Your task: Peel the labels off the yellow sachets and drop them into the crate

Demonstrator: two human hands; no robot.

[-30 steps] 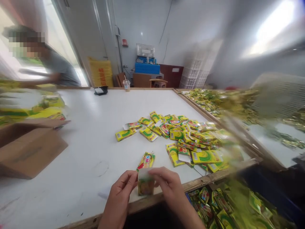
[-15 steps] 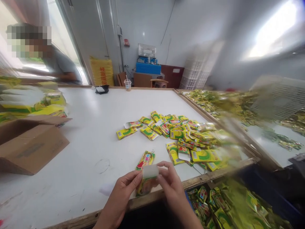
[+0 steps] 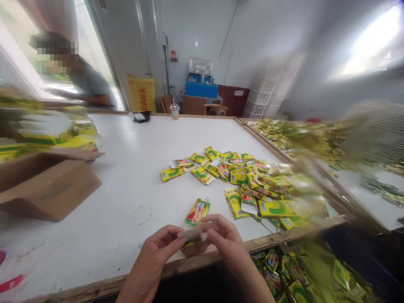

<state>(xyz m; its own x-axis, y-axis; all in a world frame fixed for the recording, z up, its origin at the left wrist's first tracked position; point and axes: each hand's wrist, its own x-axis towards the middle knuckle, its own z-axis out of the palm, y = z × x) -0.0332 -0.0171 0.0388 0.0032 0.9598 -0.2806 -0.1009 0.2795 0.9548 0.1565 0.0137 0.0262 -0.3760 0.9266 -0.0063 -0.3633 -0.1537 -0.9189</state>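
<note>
Close to the table's front edge, my left hand [image 3: 155,252] pinches a small candy carton [image 3: 191,249] between thumb and fingers, with its pale end flap lifted toward me. The bent fingers of my right hand [image 3: 227,240] close on the carton's right side at the flap. How firmly they grip is blurred. Just beyond my hands lies another carton [image 3: 197,211], printed with fruit, flat on the white table [image 3: 132,168]. Ahead to the right is a loose pile of yellow and green cartons [image 3: 240,177], some with white flaps open.
An open cardboard box [image 3: 63,189] stands at the left, beside stacked yellow boxes [image 3: 82,126]. A bin of yellow-green packs [image 3: 292,269] sits below the front edge at right. Wooden rails [image 3: 271,143] border the table. A plastic cup [image 3: 175,111] stands at the back; a person [image 3: 91,82] is behind, left.
The carton in my hands has tipped, so its flap shows more edge-on. My right fingers have moved in closer to it. The whole view has shifted slightly.
</note>
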